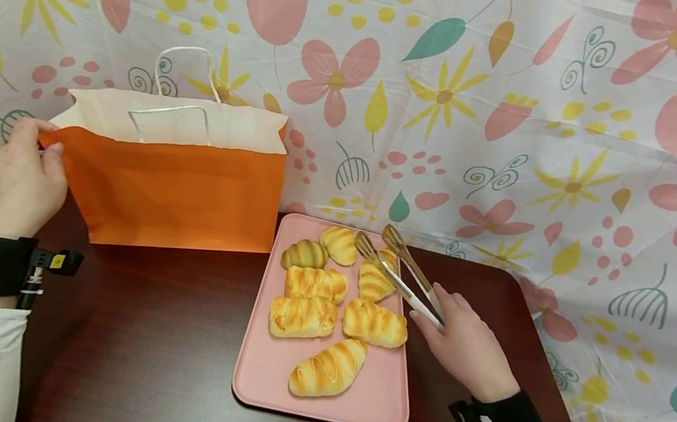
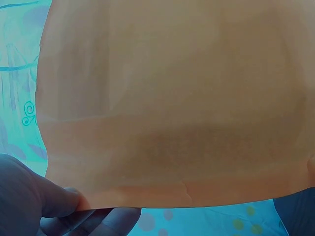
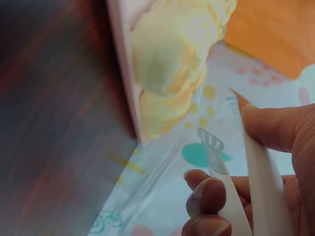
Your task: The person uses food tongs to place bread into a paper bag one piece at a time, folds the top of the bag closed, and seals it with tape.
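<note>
My left hand (image 1: 24,177) pinches the left top edge of an orange paper bag (image 1: 173,194) with white twisted handles. In the left wrist view the thumb and fingers hold the rim of the bag (image 2: 172,147). My right hand (image 1: 471,341) grips a pair of tongs (image 1: 409,286), whose two arms stand apart over the far right of a pink tray (image 1: 306,401). Under the tongs lies a striped bread roll (image 1: 372,284). The right wrist view shows the tongs (image 3: 266,182) between thumb and fingers, with nothing between their tips.
Several more breads lie on the tray, among them a crescent-shaped one (image 1: 328,370) at the front and a rectangular one (image 1: 375,323) at the right. The dark wooden table (image 1: 153,352) meets a flower-print cloth (image 1: 366,44) behind.
</note>
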### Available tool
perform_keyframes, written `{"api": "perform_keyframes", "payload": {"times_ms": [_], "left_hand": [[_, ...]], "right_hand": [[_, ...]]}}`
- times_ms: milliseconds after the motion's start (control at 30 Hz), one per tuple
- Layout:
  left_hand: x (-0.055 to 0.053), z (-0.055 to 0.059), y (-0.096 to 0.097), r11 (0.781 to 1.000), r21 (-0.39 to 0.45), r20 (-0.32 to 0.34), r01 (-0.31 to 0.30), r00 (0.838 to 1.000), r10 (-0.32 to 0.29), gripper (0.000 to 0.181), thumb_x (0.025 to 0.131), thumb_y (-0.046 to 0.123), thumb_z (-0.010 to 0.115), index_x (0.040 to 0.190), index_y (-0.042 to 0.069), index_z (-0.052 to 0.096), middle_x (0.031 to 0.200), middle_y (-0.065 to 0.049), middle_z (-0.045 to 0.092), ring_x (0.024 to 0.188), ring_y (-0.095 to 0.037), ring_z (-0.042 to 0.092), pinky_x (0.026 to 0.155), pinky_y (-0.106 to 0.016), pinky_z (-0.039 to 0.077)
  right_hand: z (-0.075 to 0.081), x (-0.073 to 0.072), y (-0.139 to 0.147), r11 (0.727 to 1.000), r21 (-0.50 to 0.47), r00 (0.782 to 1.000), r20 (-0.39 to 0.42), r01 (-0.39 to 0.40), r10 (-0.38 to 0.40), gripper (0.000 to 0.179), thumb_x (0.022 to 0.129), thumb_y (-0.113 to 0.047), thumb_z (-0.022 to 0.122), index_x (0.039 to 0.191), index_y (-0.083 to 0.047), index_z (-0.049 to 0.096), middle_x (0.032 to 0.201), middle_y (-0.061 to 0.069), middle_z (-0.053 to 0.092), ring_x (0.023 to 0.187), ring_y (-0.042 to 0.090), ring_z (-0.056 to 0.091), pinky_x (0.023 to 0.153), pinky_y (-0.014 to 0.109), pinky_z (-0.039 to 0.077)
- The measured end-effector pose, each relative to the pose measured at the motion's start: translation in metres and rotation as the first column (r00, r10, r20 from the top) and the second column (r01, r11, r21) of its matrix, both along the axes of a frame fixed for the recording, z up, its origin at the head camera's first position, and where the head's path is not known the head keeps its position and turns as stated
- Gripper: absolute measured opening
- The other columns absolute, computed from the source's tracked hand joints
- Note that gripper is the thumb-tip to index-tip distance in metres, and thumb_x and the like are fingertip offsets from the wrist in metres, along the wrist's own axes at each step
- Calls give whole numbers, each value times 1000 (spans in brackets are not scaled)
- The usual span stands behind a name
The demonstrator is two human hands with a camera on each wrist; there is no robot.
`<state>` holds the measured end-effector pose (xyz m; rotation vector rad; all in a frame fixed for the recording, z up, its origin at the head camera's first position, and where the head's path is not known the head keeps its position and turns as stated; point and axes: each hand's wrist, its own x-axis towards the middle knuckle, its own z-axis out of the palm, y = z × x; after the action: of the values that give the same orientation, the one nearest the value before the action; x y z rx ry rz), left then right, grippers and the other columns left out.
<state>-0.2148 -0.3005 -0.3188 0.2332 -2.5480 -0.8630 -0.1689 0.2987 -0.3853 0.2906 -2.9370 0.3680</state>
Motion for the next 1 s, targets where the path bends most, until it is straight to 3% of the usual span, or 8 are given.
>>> {"api": "perform_keyframes", "payload": {"times_ms": [333,833,1000], "left_hand": [[2,-3,-3,1000,3,9,5,1000,-5,48,105,25,30,143,-6,30,113,-39,49,92,-54,49,72,-63,42],[0,-2,-1,1000,-6,-3,11,1000,-11,48,106,25,30,143,-5,31,114,-39,50,94,-54,50,74,-64,42],[0,-1,0,1000,-1,-3,14,1000,-14,48,106,25,29,143,-5,30,116,-39,49,95,-55,49,76,-66,42]], "right_hand": [[6,-23,-28,997,77,995,95,-22,14,97,86,-78,39,147,-2,41,130,21,54,110,35,60,86,54,51],[10,-42,-33,992,116,981,192,-50,27,88,90,-66,51,145,1,42,129,22,54,113,33,58,87,52,51],[11,-44,-34,990,121,977,207,-74,48,75,92,-54,59,143,-1,45,125,19,57,109,29,59,85,48,52]]}}
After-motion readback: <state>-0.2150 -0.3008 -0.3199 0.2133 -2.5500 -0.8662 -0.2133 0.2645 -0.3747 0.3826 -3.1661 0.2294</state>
